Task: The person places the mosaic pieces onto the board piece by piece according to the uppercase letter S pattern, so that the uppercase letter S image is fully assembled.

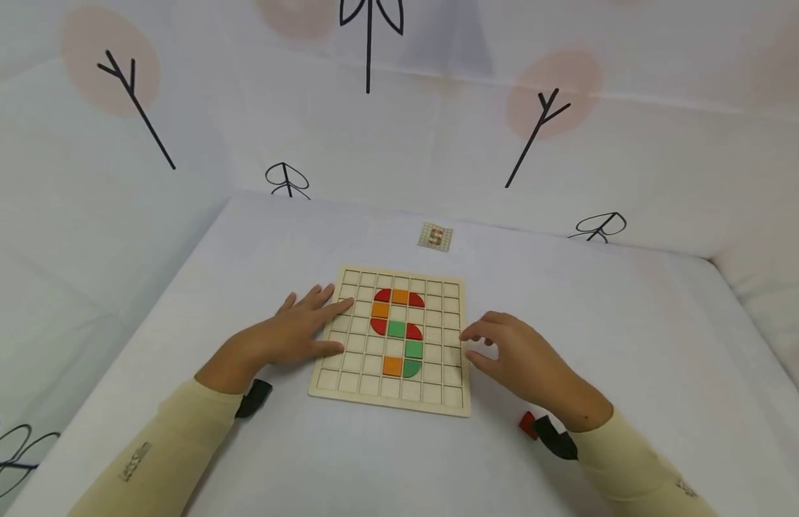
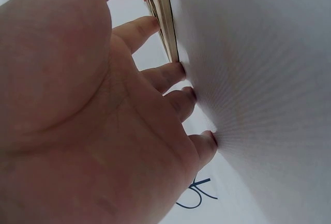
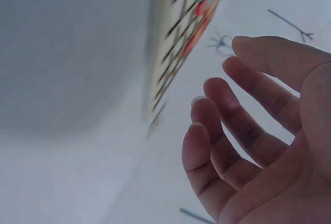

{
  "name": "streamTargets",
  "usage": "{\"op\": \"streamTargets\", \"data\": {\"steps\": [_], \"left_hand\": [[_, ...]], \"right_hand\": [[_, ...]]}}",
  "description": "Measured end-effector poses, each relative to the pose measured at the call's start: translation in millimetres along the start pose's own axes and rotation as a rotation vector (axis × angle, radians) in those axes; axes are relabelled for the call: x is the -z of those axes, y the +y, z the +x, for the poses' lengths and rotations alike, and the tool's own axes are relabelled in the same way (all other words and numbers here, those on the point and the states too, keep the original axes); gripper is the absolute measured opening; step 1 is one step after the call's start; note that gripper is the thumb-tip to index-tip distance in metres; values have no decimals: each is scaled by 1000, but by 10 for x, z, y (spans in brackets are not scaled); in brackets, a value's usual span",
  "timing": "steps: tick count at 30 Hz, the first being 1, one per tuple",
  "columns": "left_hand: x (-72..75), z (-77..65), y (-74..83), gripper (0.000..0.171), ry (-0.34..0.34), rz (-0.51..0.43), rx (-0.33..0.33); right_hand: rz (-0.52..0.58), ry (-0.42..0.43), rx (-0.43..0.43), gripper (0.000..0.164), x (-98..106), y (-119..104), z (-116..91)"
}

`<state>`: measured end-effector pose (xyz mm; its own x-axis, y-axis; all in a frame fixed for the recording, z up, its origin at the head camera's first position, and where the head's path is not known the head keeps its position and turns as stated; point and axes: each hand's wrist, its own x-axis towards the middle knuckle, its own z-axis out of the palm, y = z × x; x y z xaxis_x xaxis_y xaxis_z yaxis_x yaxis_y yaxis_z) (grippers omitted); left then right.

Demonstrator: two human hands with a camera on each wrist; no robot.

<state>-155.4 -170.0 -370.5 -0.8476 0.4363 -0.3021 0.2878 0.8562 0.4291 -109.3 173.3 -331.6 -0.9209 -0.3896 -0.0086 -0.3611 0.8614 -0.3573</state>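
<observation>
A square wooden grid board [image 1: 466, 402] lies on the white cloth, with red, orange and green tiles set in an S shape. Among them are an orange square [image 1: 392, 366] and a green quarter-round tile [image 1: 411, 368] in the lower part. My left hand [image 1: 289, 334] rests spread at the board's left edge, thumb and index finger over its cells, the other fingertips down on the cloth. Beside the right edge hovers my right hand [image 1: 522, 355], fingers loosely bent; the right wrist view shows nothing between thumb and fingers. A red piece [image 1: 527, 425] lies near the right wrist.
A small pattern card [image 1: 435, 237] showing an S on a grid lies behind the board. White cloth walls with printed plants rise at the back and sides. A dark strap end [image 1: 555, 438] sticks out by the right wrist, another [image 1: 254, 399] by the left.
</observation>
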Motion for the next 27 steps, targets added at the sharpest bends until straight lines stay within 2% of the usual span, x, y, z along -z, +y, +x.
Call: {"op": "streamTargets", "data": {"steps": [3,7,13,20,27], "left_hand": [[-7,1,-9,81,-3,10,1],[-9,5,-7,81,4,21,1],[1,1,12,82,8,15,7],[-4,3,4,81,12,22,6],[-10,7,-4,81,4,12,8]], "right_hand": [[-18,1,-31,20,44,183,-150],[15,-22,-63,19,92,395,-335],[105,-127,-93,18,126,608,-563],[210,-197,44,26,69,756,-753],[250,-240,122,40,26,785,-840]]}}
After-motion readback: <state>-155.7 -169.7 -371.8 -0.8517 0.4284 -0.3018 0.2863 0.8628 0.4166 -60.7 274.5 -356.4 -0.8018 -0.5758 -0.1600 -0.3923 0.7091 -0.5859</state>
